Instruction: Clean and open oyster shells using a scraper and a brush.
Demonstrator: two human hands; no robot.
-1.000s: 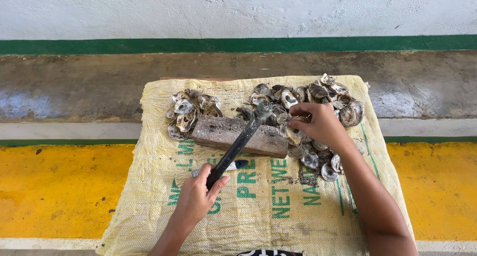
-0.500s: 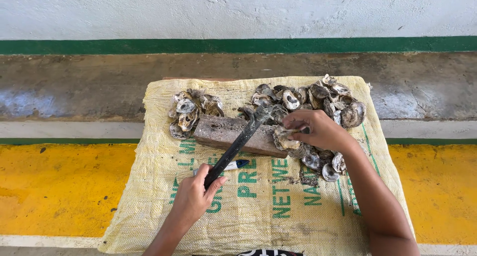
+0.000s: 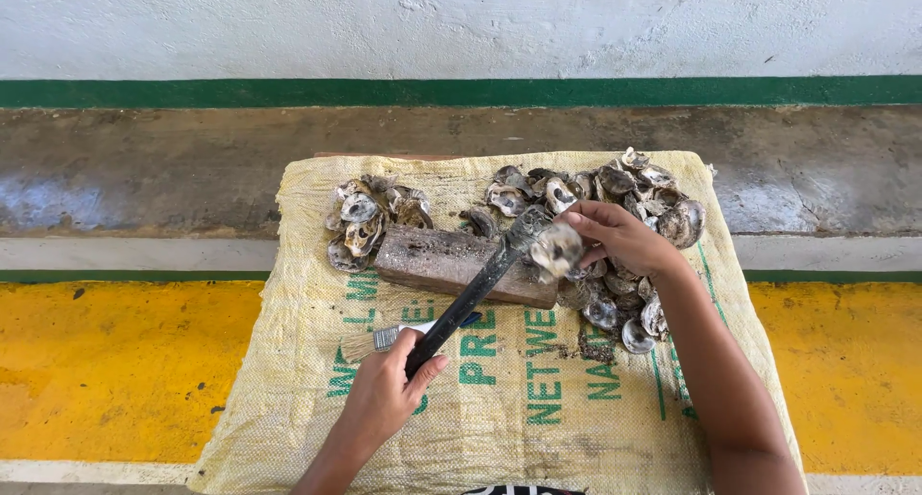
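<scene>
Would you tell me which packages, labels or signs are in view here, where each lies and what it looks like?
Woven sack: one printed package only, spread flat under the shells, wooden block and both hands; rectangular, pale yellow, with green block lettering and thin green lines.
No labels, signs or screens otherwise.

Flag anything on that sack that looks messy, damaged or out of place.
Little stands out. Dark grit is scattered on the yellow sack beside the right shell pile. The wooden block looks worn and chipped. A small brush lies partly under the dark tool held by the left hand.
</scene>
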